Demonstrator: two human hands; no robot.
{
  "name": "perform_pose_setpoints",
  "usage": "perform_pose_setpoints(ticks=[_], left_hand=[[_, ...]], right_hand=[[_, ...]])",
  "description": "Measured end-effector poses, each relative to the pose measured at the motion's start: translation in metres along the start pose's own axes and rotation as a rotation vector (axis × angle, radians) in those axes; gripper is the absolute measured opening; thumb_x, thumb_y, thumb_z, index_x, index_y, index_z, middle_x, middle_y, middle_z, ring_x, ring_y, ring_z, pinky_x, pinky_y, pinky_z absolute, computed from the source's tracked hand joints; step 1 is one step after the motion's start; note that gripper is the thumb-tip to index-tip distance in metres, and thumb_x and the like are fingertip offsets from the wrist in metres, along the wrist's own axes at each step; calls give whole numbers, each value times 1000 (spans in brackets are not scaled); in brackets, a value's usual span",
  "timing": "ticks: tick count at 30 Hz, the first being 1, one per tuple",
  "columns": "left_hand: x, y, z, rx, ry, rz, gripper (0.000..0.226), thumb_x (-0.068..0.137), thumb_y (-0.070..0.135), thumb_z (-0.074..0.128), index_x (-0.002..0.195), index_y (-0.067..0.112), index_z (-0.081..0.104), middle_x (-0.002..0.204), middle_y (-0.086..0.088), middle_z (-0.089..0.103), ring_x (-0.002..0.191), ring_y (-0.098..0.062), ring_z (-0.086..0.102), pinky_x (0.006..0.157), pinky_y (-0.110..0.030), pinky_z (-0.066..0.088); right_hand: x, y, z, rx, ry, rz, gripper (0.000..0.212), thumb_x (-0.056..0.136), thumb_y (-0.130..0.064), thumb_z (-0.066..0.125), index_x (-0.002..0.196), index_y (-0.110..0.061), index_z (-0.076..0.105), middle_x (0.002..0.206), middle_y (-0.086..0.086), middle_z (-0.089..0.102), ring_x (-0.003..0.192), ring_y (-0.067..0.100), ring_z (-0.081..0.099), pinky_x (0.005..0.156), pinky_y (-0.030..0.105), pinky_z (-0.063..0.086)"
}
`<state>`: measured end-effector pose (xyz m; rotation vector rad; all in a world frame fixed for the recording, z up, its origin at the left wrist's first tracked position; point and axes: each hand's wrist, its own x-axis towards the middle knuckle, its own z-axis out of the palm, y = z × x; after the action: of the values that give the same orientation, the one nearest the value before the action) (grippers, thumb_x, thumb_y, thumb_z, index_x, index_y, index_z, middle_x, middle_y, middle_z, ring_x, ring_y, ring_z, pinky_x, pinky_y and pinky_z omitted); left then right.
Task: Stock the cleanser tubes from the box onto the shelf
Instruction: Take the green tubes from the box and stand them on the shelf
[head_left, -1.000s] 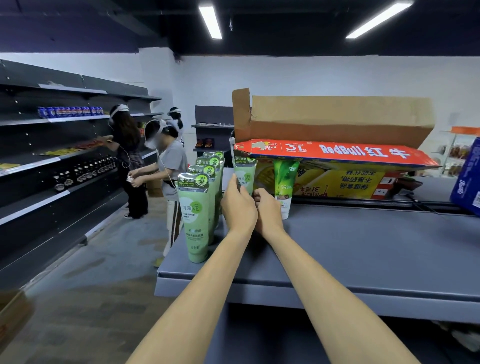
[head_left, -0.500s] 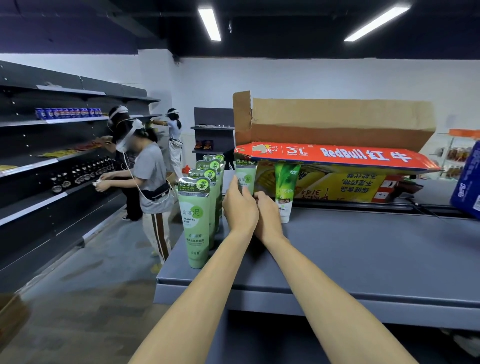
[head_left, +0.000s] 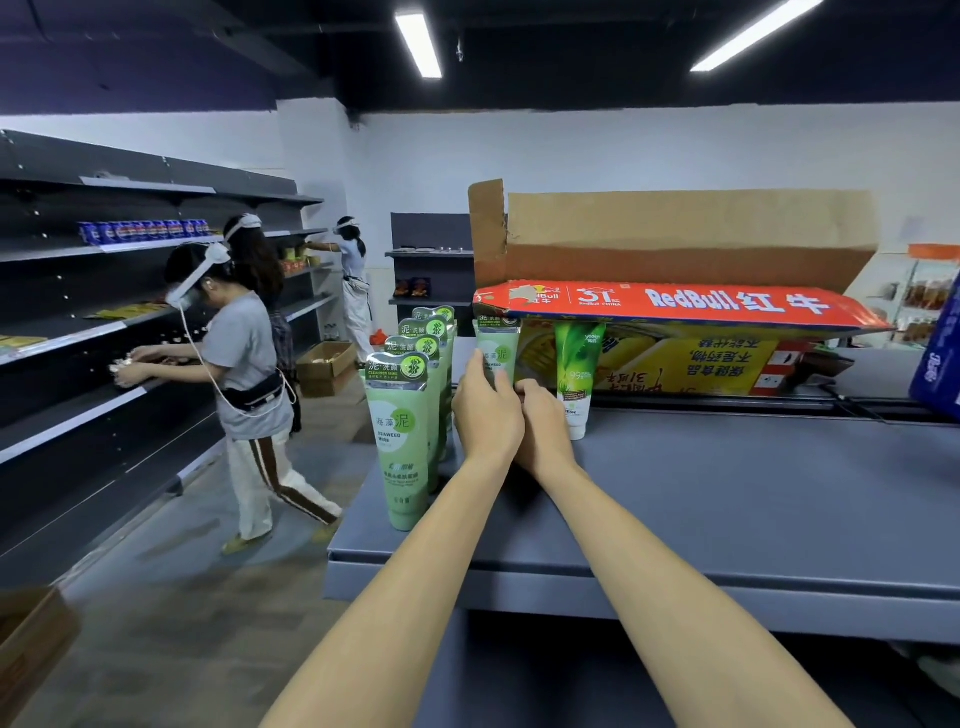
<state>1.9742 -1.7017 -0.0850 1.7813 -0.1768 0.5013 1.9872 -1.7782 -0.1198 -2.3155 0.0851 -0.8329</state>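
Both hands meet around one pale green cleanser tube (head_left: 497, 349) standing upright on the grey shelf (head_left: 727, 499). My left hand (head_left: 485, 415) grips its left side and my right hand (head_left: 543, 421) holds its lower right; the tube's lower half is hidden behind them. A row of several matching green tubes (head_left: 402, 431) stands at the shelf's left edge, just left of my hands. A brighter green and white tube (head_left: 576, 374) stands to the right. Behind it lies the open Red Bull cardboard box (head_left: 675, 306).
A blue pack (head_left: 940, 358) sits at the right edge of the shelf. Three people work at dark wall shelves (head_left: 78, 332) across the aisle on the left. Cardboard boxes (head_left: 324, 364) sit on the floor; another box corner (head_left: 31, 639) shows at bottom left.
My hands have stayed on the tube with barely any shift. The nearest person in the aisle has stepped left towards the wall shelves.
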Motion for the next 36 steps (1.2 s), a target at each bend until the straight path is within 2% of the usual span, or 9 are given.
perform_pose_setpoints(ticks=[7, 11, 13, 17, 20, 23, 26, 29, 36], left_hand=[[-8, 9, -9, 113, -87, 23, 42, 101, 17, 46, 143, 10, 42, 133, -12, 59, 125, -31, 53, 100, -37, 41], [-18, 10, -16, 158, -122, 35, 39, 103, 13, 42, 141, 7, 43, 135, -13, 57, 126, -30, 51, 88, -25, 32], [-24, 12, -22, 176, -128, 59, 36, 103, 13, 43, 139, 5, 46, 133, -14, 58, 124, -30, 52, 85, -24, 30], [-31, 21, -31, 169, -150, 84, 41, 103, 15, 44, 143, 6, 43, 136, -16, 58, 128, -32, 50, 97, -32, 38], [-33, 30, -36, 174, -160, 105, 43, 103, 16, 45, 144, 6, 43, 140, -17, 55, 132, -32, 49, 103, -35, 38], [-37, 41, -41, 195, -158, 131, 39, 103, 16, 45, 140, 4, 46, 134, -17, 58, 127, -32, 52, 99, -34, 39], [-40, 50, -45, 211, -164, 148, 38, 103, 17, 45, 138, 4, 46, 131, -17, 60, 124, -32, 54, 98, -35, 40], [-45, 56, -50, 237, -170, 170, 39, 103, 20, 46, 139, 5, 47, 131, -16, 61, 125, -31, 55, 100, -37, 41], [-67, 63, -64, 395, -204, 332, 29, 100, 25, 53, 125, 10, 59, 122, -9, 65, 112, -29, 60, 93, -41, 49]], right_hand=[[-1, -1, 1, -12, -21, -12, 12, 90, -18, 62, 91, -9, 54, 94, 12, 64, 90, 30, 60, 73, 40, 47], [-7, -5, -2, -20, -45, 6, 11, 93, -20, 56, 92, -10, 51, 99, 13, 61, 92, 32, 57, 74, 42, 47], [-14, -6, -5, -37, -33, 4, 11, 94, -19, 57, 99, -10, 54, 104, 11, 59, 96, 30, 56, 78, 42, 49], [-28, -4, -12, -20, -16, 42, 19, 91, -14, 60, 109, -10, 55, 108, 9, 60, 99, 26, 56, 74, 39, 48], [-39, -3, -17, -4, -27, 31, 14, 87, -13, 58, 100, -12, 55, 100, 8, 64, 89, 24, 57, 66, 35, 43], [-48, -3, -24, 17, -40, 45, 11, 87, -20, 59, 91, -12, 54, 92, 7, 65, 87, 27, 59, 69, 39, 46], [-59, -5, -33, 41, -16, 31, 20, 87, -27, 65, 98, -12, 58, 98, 6, 67, 94, 27, 62, 77, 39, 49], [-69, -9, -43, 36, -11, 22, 22, 89, -29, 68, 100, -11, 61, 98, 6, 68, 95, 27, 61, 73, 33, 42], [-113, -21, -66, 95, -15, 76, 38, 86, -31, 75, 110, -5, 59, 102, 9, 65, 92, 24, 62, 83, 33, 50]])
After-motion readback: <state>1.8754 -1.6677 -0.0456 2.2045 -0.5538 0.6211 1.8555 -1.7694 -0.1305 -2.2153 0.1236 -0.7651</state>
